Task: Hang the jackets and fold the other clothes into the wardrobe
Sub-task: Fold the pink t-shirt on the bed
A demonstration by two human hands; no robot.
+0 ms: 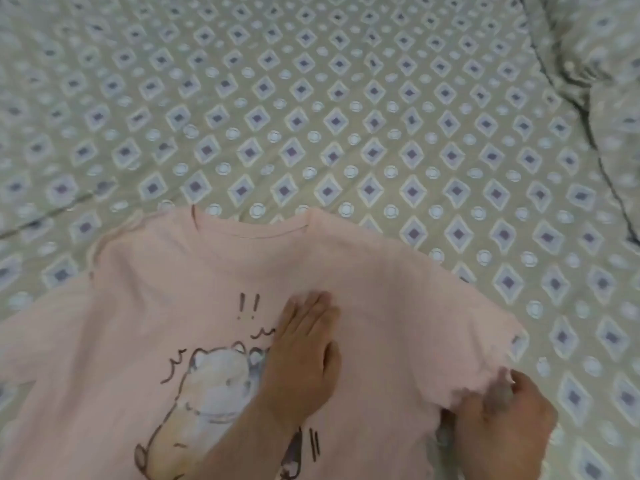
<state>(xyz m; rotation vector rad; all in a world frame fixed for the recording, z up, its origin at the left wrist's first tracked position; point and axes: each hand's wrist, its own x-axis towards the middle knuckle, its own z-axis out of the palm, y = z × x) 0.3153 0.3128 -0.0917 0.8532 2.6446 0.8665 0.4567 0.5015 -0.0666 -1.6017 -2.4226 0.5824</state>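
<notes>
Pale pink cotton T-shirt (156,289) with a cartoon animal print lies spread on the green diamond-patterned bed sheet (346,116), collar far. Left hand (301,362) presses flat on the chest, fingers straight. Right hand (502,431) pinches the near-right sleeve hem.

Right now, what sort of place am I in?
Probably a bedroom: a pink T-shirt lies spread on a diamond-patterned bedsheet, and what looks like a matching pillow sits at the upper right.
</notes>
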